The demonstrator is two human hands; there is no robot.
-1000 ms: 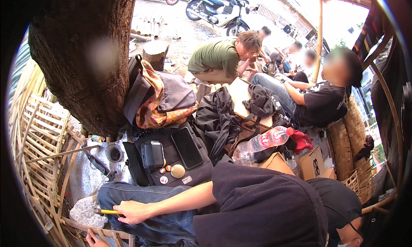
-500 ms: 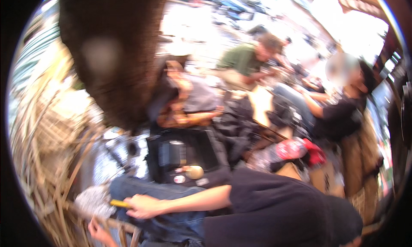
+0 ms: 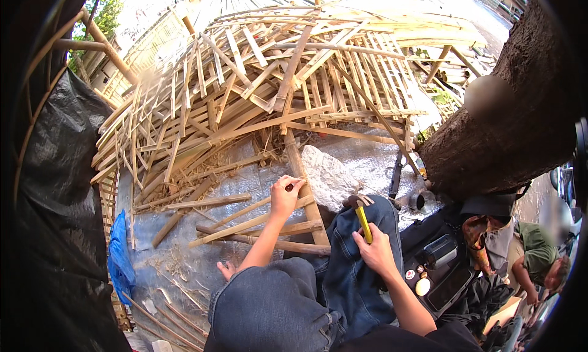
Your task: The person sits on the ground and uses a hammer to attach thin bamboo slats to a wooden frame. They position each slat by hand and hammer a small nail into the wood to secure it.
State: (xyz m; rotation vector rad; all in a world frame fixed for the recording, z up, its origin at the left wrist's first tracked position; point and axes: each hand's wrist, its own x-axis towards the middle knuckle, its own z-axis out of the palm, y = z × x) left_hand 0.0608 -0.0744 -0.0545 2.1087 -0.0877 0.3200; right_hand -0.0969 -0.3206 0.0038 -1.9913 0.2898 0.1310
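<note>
In the head view, a silvery sheet (image 3: 380,162) lies between blue plastic (image 3: 120,254) at its left edge and a tree trunk (image 3: 520,128) right. Mid-sheet, the left hand (image 3: 283,197) pinches closed at a bamboo frame (image 3: 297,163); the right hand (image 3: 375,250) grips a hammer (image 3: 362,221).

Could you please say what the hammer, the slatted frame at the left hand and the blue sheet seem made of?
Hammer: metal-looking head, by its dull sheen; handle perhaps painted or plastic, being evenly yellow. Slatted frame: probably unvarnished bamboo, given pale matt strips. Blue sheet: likely thin plastic, from glossy creases.
</note>
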